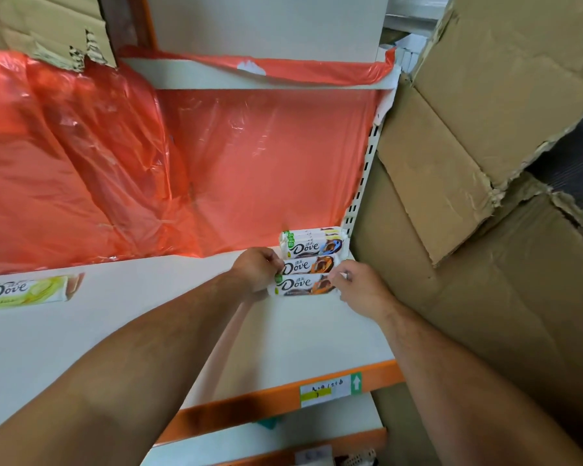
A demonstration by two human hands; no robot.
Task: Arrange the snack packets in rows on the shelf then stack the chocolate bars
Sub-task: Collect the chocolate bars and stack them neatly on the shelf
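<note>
Several white Dove chocolate bars lie at the back right of the white shelf [115, 331]. A small stack of bars [312, 245] sits against the right upright. In front of it lies a second bar [308, 266], then a third, nearest bar [300, 284]. My left hand [258, 270] pinches the left ends of the two front bars. My right hand [360, 285] pinches their right ends. One green-and-white Dove bar [24, 292] lies alone at the far left of the shelf.
Red plastic sheeting [216, 163] covers the back wall and the shelf above. Stacked cardboard boxes [485, 163] press close on the right, beside the slotted upright. The shelf's orange front edge [283, 398] carries a label; a lower shelf shows beneath it.
</note>
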